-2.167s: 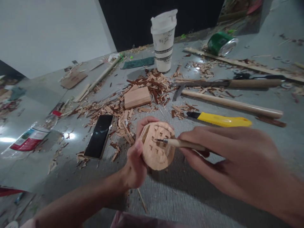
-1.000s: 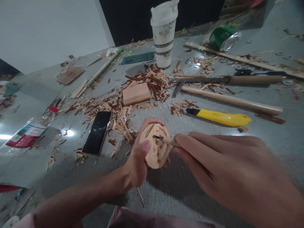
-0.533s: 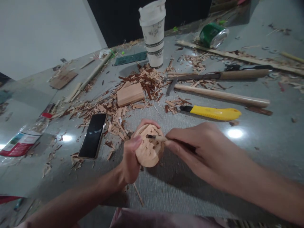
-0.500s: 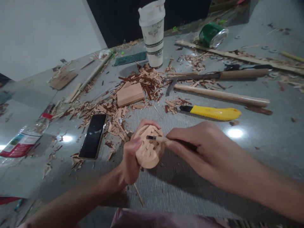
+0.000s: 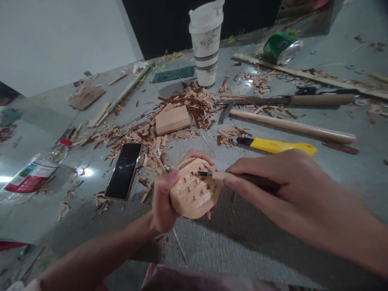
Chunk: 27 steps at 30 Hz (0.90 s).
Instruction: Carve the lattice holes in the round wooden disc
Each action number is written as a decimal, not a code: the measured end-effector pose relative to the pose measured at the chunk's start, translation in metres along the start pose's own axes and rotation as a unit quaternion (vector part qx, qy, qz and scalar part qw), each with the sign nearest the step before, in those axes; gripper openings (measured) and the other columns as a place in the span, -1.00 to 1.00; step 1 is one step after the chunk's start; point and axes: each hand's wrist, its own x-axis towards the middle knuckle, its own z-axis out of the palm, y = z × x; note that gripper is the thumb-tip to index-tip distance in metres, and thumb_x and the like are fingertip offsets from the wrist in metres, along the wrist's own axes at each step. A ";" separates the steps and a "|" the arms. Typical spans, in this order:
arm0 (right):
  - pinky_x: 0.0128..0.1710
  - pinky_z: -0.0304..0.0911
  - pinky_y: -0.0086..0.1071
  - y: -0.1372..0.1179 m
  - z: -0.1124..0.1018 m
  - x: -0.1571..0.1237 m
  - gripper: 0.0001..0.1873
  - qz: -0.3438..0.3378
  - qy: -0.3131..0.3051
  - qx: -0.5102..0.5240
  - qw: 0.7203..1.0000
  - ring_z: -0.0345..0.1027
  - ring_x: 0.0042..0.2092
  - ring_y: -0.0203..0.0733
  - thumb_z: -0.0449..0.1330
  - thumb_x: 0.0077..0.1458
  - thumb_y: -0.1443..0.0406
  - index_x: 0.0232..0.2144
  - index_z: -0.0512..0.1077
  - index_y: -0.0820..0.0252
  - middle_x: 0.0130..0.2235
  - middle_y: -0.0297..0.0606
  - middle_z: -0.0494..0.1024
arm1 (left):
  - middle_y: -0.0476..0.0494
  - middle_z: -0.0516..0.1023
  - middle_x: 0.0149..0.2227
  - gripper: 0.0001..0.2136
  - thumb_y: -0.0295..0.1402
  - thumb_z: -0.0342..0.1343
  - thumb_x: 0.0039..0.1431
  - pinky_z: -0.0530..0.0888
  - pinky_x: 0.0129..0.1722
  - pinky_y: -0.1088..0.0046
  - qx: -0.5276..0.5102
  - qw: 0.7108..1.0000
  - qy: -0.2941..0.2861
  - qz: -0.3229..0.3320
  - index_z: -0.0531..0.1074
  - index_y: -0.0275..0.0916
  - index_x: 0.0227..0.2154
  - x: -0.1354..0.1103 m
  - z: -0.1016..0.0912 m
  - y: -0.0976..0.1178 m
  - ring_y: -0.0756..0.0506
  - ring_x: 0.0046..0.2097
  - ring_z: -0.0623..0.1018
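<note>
My left hand [image 5: 165, 200] is wrapped round a pale round wooden piece [image 5: 192, 195] with small notches cut in its face, held just above the grey table [image 5: 236, 242]. My right hand [image 5: 279, 188] grips a small carving tool [image 5: 218, 175] with a light wooden handle. Its dark metal tip rests on the upper right of the carved face. Both hands are closed.
Wood shavings [image 5: 145, 139] litter the table round a wooden block [image 5: 172, 119] and a black phone [image 5: 123, 170]. A yellow utility knife [image 5: 279, 146], long sticks [image 5: 291, 127], a knife with wooden handle [image 5: 303, 100], a paper cup [image 5: 206, 44], a green can [image 5: 281, 47] and a plastic bottle [image 5: 33, 176] lie around.
The wooden piece has turned in my left hand, showing more of its notched face. The tool tip has stayed on the face, shifting slightly right.
</note>
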 end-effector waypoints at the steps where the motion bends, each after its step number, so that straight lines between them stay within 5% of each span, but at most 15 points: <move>1: -0.54 -0.02 -0.36 -0.001 0.002 -0.001 -0.61 -0.020 0.012 -0.025 0.999 0.12 -0.55 -0.35 0.15 0.42 0.16 -0.47 0.45 0.12 -0.58 -0.47 0.33 | -0.14 0.56 -0.34 -0.47 0.10 0.07 0.19 0.56 -0.50 0.47 0.003 1.000 0.001 -0.001 0.40 -0.21 0.02 0.000 0.000 0.000 -0.07 -0.44 0.55; 8: -0.47 0.02 -0.30 -0.005 0.008 -0.008 -0.80 -0.090 0.049 -0.114 0.988 0.23 -0.52 -0.30 0.13 0.42 0.28 -0.29 0.48 0.13 -0.50 -0.44 0.41 | -0.13 0.51 -0.28 -0.50 0.08 0.06 0.21 0.50 -0.49 0.51 0.032 0.999 0.024 0.011 0.41 -0.21 0.02 -0.001 0.004 -0.002 -0.05 -0.41 0.51; 17: -0.52 -0.12 -0.09 -0.015 0.008 -0.018 -0.77 -0.129 0.039 -0.285 0.949 0.26 -0.59 -0.10 0.10 0.34 0.33 -0.40 0.40 0.03 -0.55 -0.33 0.43 | -0.14 0.47 -0.28 -0.53 0.06 0.08 0.19 0.49 -0.54 0.47 0.047 0.998 0.032 -0.029 0.43 -0.20 -0.02 0.003 0.004 -0.006 -0.06 -0.44 0.48; 22: -0.56 -0.05 -0.31 -0.005 -0.004 -0.005 -0.59 -0.031 -0.052 -0.053 0.997 0.12 -0.58 -0.32 0.13 0.42 0.20 -0.52 0.28 0.10 -0.59 -0.45 0.28 | -0.18 0.50 -0.33 -0.51 0.06 0.03 0.17 0.45 -0.55 0.48 0.023 0.998 -0.015 -0.058 0.43 -0.25 -0.04 0.003 0.002 -0.002 -0.10 -0.43 0.50; 27: -0.57 0.03 -0.39 0.013 -0.024 0.009 -0.57 0.070 -0.134 0.161 0.975 0.21 -0.48 -0.29 0.24 0.36 0.02 -0.50 0.52 0.10 -0.52 -0.39 0.37 | -0.28 0.58 -0.21 -0.44 0.14 0.04 0.14 0.48 -0.47 0.43 -0.026 0.994 -0.066 -0.080 0.38 -0.23 -0.01 0.002 0.001 0.000 -0.15 -0.36 0.57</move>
